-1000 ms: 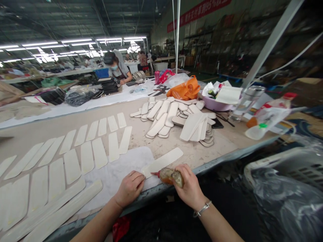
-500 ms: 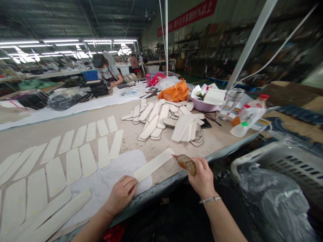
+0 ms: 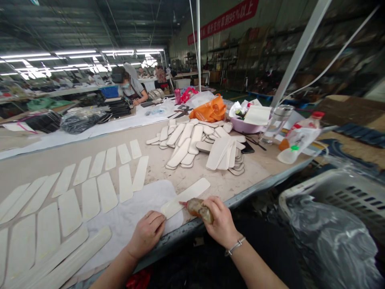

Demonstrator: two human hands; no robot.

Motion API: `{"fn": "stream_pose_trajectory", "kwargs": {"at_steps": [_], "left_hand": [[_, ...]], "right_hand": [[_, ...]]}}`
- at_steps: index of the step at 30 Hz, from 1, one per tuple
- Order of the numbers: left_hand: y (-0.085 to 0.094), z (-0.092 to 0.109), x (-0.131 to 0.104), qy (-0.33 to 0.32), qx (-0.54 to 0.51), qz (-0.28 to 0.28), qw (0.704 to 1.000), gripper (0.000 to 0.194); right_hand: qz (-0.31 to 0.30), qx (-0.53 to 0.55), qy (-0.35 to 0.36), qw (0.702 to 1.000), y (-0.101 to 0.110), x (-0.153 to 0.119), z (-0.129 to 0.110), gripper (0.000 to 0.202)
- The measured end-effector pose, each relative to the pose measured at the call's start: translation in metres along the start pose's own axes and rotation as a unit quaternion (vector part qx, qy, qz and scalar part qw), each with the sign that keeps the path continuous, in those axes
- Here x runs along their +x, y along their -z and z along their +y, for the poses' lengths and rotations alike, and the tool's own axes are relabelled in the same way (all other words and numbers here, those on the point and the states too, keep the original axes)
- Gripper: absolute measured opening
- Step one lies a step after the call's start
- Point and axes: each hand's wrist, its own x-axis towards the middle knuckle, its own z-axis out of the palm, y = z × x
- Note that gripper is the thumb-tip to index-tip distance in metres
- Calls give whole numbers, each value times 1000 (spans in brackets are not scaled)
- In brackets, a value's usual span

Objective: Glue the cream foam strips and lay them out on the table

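A long white strip (image 3: pixel 192 193) lies slantwise near the table's front edge, partly over a white sheet (image 3: pixel 156 192). Its near left end is held by my left hand (image 3: pixel 148 233), fingers pressed together on it. My right hand (image 3: pixel 221 220) is wrapped round a brownish squeeze bottle (image 3: pixel 198 209), whose red tip points left, over the lower half of the strip. Rows of similar white pieces (image 3: pixel 70 210) lie to the left. Beyond the strip is a heap of white pieces with dark edges (image 3: pixel 180 152).
Behind the heap lies an orange bag (image 3: pixel 210 110), with a purple basin (image 3: pixel 246 125) and a clear bottle (image 3: pixel 276 122) to its right. A plastic crate (image 3: pixel 337 188) stands at right. Across the table a person (image 3: pixel 130 86) sits.
My right hand has moved left and slightly down with the squeeze bottle, from the strip's far right end to its lower half. My left hand stays at the near end.
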Motion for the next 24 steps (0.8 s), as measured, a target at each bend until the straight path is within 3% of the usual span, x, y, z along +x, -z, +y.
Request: {"fn": "stream_pose_trajectory", "kwargs": {"at_steps": [9,24], "left_hand": [[-1,-1,0,-12,-5,14,1000,13],[0,-3,0,-38,16,31,999,15]], "right_hand": [[192,-124,-89,970,46,5,42,20],[168,-135,-115,970,30,15,55,23]]}}
